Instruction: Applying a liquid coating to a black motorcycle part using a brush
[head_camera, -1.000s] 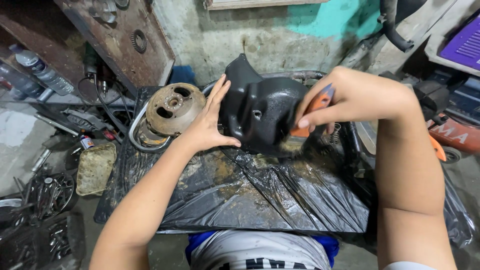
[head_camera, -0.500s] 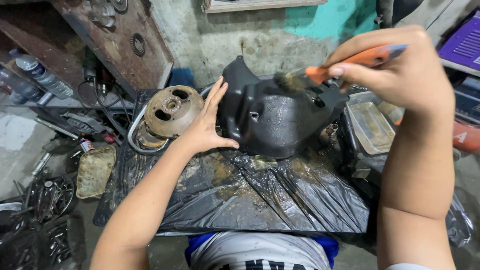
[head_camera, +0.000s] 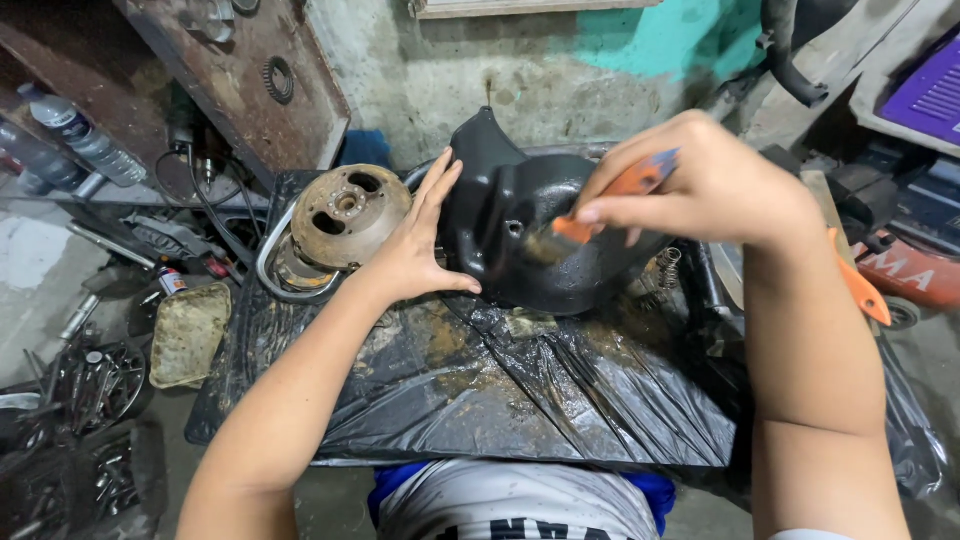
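- The big curved black plastic cover (head_camera: 540, 240) stands in the middle of the frame, on the black plastic sheet (head_camera: 480, 390).
- The left hand (head_camera: 415, 250) lies flat and open against its side.
- The right hand (head_camera: 700, 190) is closed on an orange-handled brush (head_camera: 600, 205), bristles on the cover.
- The sheet looks wet and dirty; I think the cleaning is only partly done.

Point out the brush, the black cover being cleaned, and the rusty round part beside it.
brush (head_camera: 610, 200), head view, on its orange handle.
black cover (head_camera: 500, 190), head view, on its upper left wall.
rusty round part (head_camera: 345, 215), head view, on its face.
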